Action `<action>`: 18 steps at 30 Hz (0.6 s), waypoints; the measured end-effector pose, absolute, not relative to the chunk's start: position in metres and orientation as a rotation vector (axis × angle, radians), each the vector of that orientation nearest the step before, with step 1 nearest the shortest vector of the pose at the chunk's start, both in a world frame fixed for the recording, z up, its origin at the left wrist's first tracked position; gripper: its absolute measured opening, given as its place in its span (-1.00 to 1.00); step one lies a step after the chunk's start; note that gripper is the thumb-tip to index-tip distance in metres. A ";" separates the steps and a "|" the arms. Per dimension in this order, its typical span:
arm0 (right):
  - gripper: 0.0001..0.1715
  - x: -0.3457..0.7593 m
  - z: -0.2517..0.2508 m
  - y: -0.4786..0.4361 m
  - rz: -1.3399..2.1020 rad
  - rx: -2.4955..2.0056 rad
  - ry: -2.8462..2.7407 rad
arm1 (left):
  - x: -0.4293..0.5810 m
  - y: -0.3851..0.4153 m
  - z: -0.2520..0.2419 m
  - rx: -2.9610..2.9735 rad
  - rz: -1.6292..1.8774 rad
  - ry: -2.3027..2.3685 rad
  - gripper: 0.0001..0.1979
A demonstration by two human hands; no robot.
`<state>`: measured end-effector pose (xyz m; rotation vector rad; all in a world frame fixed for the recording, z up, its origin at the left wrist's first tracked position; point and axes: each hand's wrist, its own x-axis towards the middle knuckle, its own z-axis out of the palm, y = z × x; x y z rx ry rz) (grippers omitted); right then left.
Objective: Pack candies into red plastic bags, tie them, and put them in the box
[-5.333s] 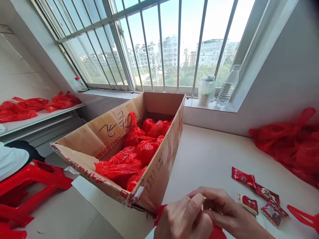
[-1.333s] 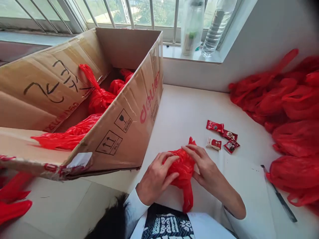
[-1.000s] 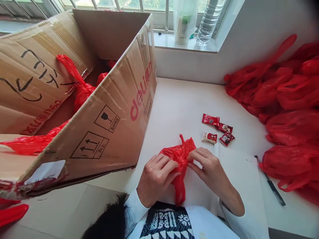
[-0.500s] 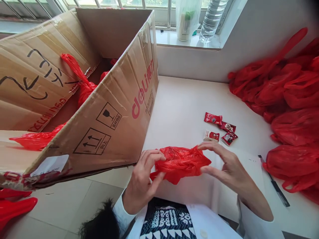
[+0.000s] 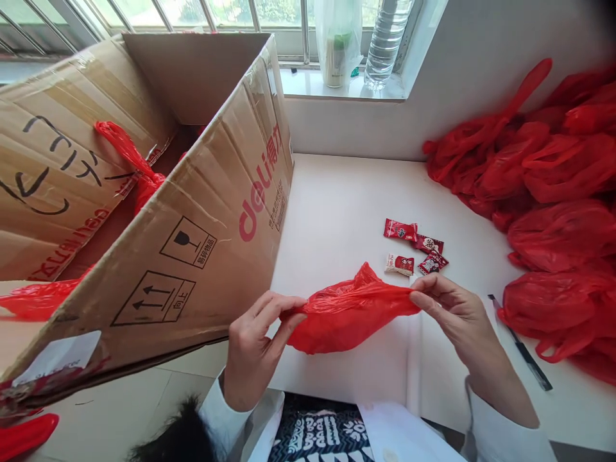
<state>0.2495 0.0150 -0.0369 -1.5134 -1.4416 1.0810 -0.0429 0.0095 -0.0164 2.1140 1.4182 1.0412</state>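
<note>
A red plastic bag (image 5: pixel 351 317) is stretched sideways between my two hands, above the near part of the white table. My left hand (image 5: pixel 260 340) pinches its left end between thumb and fingers. At the opposite end, my right hand (image 5: pixel 452 314) grips a gathered corner the same way. Whatever the bag contains, if anything, is hidden by the plastic. Just beyond it lie several small wrapped candies (image 5: pixel 416 247) in red and white wrappers, nearest to my right hand.
A large cardboard box (image 5: pixel 202 218) stands at the left with red bags (image 5: pixel 144 183) inside. Red bags (image 5: pixel 553 212) are heaped along the right wall. A black pen (image 5: pixel 522 346) lies near them. On the windowsill stand a water bottle (image 5: pixel 387 45) and a bagged container (image 5: pixel 337 51).
My hands have moved apart and drawn the crumpled red bag out sideways. The right hand, loose on the bag before, now pinches its end. The camera view has shifted slightly.
</note>
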 end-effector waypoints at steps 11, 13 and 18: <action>-0.85 0.201 -0.009 0.024 0.909 -1.267 -1.948 | -0.022 0.003 -0.001 2.005 1.068 1.385 -0.77; -0.82 0.202 -0.010 0.024 0.968 -1.179 -1.817 | -0.023 0.002 0.000 1.751 1.194 1.374 -0.87; -0.90 0.218 -0.026 0.020 1.079 -1.311 -0.989 | -0.038 0.006 0.007 1.322 1.348 1.125 -0.86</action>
